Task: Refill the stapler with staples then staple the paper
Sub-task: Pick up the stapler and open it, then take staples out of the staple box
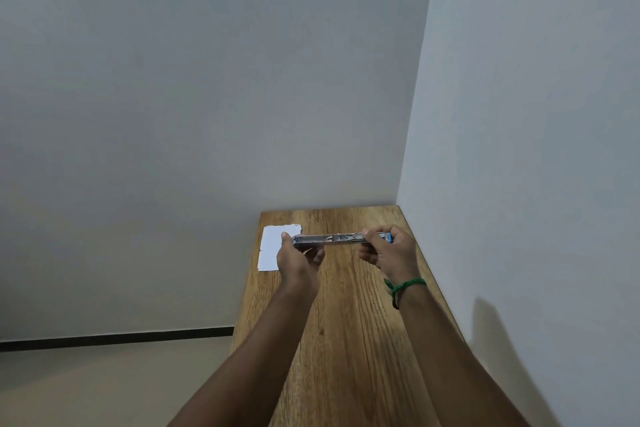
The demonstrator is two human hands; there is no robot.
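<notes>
Stapler (341, 239) spans between left hand (297, 255) and right hand (389, 248).

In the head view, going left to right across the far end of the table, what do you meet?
White paper → left hand → opened stapler held between both hands → right hand → green wristband.

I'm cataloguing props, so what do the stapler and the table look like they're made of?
The stapler, held by the left hand and right hand, looks like bare grey metal with a dull sheen, plus a blue tip, probably plastic. The table shows matte brown wood grain; solid wood or laminate, I can't tell.
</notes>
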